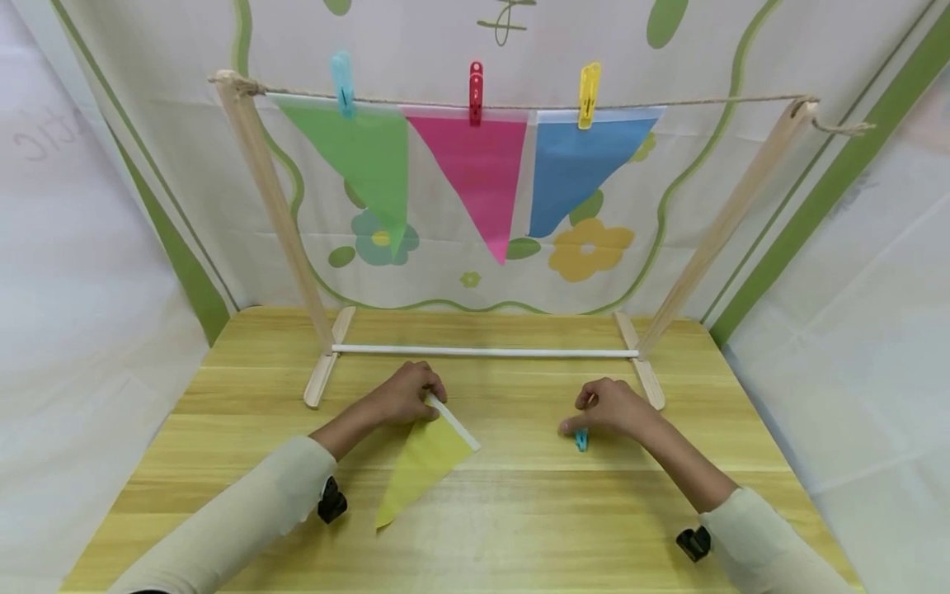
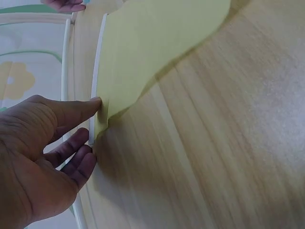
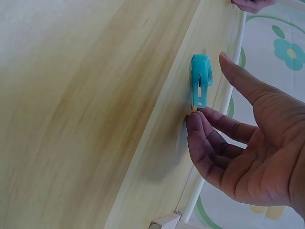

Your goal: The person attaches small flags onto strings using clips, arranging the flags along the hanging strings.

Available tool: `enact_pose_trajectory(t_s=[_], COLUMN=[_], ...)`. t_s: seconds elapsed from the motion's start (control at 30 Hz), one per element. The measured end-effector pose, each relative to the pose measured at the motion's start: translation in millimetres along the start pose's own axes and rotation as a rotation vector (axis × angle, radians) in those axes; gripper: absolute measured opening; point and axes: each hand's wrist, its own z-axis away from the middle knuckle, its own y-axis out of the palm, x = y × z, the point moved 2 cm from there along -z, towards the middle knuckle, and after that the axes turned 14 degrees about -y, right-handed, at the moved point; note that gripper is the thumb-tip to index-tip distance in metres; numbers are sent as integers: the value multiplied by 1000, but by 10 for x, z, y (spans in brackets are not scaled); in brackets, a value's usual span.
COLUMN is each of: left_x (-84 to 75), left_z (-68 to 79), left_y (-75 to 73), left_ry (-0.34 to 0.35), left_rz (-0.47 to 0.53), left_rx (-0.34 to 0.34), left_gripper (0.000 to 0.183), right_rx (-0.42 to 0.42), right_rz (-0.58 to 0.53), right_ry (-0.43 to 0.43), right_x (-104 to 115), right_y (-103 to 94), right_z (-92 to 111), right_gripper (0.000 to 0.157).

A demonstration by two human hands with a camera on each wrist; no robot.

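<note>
My left hand (image 1: 406,393) pinches one end of the white top strip of a yellow triangular pennant (image 1: 429,456). The pennant's point trails toward the front over the wooden table; the left wrist view shows thumb and fingers at the strip (image 2: 97,62). At the right, my other hand (image 1: 612,407) is at a small light-blue clothespin (image 1: 581,440). In the right wrist view, curled fingertips (image 3: 195,121) meet the lower end of the clothespin (image 3: 200,81), while the thumb (image 3: 233,71) stands apart from it. The hand hides part of the clothespin in the head view.
Behind the hands stands a wooden frame with a left post (image 1: 278,214), a right post (image 1: 723,231) and a white bottom rod (image 1: 482,351). Green (image 1: 371,157), pink (image 1: 482,165) and blue (image 1: 586,157) pennants hang by clothespins from its twine (image 1: 705,101).
</note>
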Motion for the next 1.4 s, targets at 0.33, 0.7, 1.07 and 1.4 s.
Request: enact_pose_trajectory(t_s=[0.33, 0.7, 1.07, 1.4], left_x=[-20, -25, -16, 264], left_z=[-37, -69, -114, -356], left_y=[-8, -1, 0, 107], left_ry=[3, 36, 90, 190], left_rz=[-48, -89, -76, -38], left_rx=[1, 14, 32, 16], left_gripper=[14, 16, 13, 11], right_rx=[-1, -14, -8, -2], right_rz=[6, -9, -49, -25], right_ry=[-15, -30, -50, -70], right_x=[17, 27, 22, 25], right_y=[35, 87, 60, 30], right_z=[10, 14, 48, 46], right_gripper=[64, 63, 57, 43])
